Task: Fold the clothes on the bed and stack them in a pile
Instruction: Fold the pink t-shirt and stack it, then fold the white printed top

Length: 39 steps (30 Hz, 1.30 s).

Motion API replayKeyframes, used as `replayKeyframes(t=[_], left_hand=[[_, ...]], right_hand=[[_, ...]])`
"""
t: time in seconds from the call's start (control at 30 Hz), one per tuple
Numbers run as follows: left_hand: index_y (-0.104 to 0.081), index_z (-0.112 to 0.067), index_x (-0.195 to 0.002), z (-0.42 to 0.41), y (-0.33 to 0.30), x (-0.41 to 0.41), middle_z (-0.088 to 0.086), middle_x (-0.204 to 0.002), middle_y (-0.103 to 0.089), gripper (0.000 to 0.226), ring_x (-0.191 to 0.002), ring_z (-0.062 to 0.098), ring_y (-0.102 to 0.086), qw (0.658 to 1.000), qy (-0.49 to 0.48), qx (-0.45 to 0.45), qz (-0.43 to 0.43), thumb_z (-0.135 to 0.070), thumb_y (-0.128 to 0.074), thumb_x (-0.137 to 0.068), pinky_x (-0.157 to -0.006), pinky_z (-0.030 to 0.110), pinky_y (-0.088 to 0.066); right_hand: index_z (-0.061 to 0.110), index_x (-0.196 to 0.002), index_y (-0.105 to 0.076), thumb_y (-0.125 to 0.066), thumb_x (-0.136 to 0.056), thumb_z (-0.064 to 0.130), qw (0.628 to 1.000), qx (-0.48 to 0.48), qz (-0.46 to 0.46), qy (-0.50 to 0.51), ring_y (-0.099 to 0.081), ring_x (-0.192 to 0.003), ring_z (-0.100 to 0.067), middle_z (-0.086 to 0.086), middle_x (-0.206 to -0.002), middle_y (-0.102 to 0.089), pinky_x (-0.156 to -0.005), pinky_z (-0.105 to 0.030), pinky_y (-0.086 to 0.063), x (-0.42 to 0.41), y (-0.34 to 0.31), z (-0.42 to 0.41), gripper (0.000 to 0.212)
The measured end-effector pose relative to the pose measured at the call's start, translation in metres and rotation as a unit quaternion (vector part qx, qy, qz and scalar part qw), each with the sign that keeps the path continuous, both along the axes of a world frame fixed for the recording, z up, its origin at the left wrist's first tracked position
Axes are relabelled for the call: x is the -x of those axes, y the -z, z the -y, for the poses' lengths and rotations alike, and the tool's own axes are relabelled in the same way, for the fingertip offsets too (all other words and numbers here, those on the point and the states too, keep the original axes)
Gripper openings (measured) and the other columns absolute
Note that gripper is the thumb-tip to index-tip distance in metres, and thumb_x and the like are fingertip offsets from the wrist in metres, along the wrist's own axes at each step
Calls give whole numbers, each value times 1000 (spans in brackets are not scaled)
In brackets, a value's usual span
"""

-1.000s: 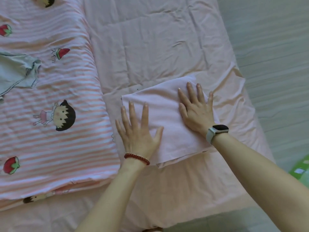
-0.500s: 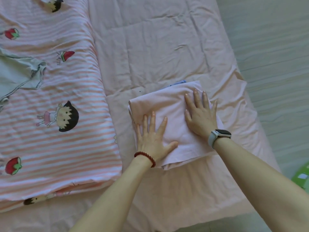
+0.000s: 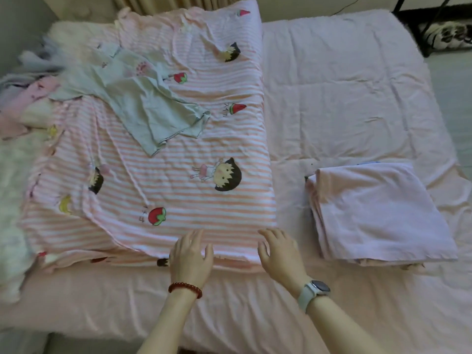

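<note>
A pile of folded clothes with a pale pink garment (image 3: 378, 213) on top lies on the right side of the bed. My left hand (image 3: 190, 254) and my right hand (image 3: 278, 254) hover with relaxed fingers at the near edge of the striped cartoon quilt (image 3: 178, 195), both holding nothing. A light blue-green garment (image 3: 143, 103) lies unfolded on the quilt farther back. More crumpled clothes (image 3: 28, 90) sit heaped at the far left.
The pink bed sheet (image 3: 332, 98) stretches bare behind the pile. A fluffy white blanket (image 3: 12, 200) lies along the left edge. A dark stand with a patterned item (image 3: 447, 34) is on the floor at the top right.
Both hands have left the folded pink garment and moved left to the quilt's near edge. The view has pulled back, showing the whole bed.
</note>
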<state>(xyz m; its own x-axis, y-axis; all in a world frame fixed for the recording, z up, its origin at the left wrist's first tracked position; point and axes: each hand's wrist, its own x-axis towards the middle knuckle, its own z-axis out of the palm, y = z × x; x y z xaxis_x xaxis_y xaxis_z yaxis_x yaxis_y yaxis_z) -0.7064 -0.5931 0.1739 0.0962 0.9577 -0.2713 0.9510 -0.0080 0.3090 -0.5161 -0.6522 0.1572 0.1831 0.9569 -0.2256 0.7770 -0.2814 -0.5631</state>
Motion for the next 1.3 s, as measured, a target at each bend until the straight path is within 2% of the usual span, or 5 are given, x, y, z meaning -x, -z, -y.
replayKeyframes(t=[0.17, 0.5, 0.93, 1.17, 1.3], left_hand=[[-41, -20, -138, -64, 2, 130, 4, -142, -39, 49, -133, 21, -31, 998, -1, -5, -61, -29, -49, -91, -109, 37, -26], [-11, -33, -147, -288, 67, 286, 3, -157, 3, 65, -143, 26, 0, 992, 67, 70, -86, -50, -40, -91, -114, 50, -11], [10, -47, -143, -331, 217, 323, -4, -156, 15, 88, -140, 22, 24, 996, 40, 45, -60, -86, -6, -65, -106, 55, 18], [29, -57, -129, -340, 228, 331, -9, -154, 19, 84, -136, 17, 31, 995, 53, 73, -43, -92, 1, -57, -103, 51, 25], [10, -52, -140, -345, 209, 329, -10, -155, 16, 82, -140, 19, 23, 990, 52, 122, -39, -84, -24, -72, -107, 52, 18]], right_hand=[[24, -137, -41, -34, -97, 31, 996, 32, 26, -81, -33, -131, -15, 6, -137, -45, -105, -31, -23, 107, 8, -69, 41], [21, -141, -32, -36, -98, 32, 991, 69, 95, -58, -38, -128, -21, 0, -142, -39, -100, -36, -35, 268, 49, -260, 45], [21, -144, -25, -49, -92, 36, 962, 33, 266, -45, -23, -136, -29, -8, -148, -25, -105, -46, -23, 269, 132, -441, 59], [8, -107, -55, -41, -86, -1, 962, -62, 261, -38, -56, -93, -35, -15, -102, -64, -70, -36, -29, 258, 125, -454, 27], [5, -95, -59, -51, -80, -8, 983, -93, 157, -27, -57, -66, -34, -15, -77, -63, -56, -31, -25, 296, 104, -384, 22]])
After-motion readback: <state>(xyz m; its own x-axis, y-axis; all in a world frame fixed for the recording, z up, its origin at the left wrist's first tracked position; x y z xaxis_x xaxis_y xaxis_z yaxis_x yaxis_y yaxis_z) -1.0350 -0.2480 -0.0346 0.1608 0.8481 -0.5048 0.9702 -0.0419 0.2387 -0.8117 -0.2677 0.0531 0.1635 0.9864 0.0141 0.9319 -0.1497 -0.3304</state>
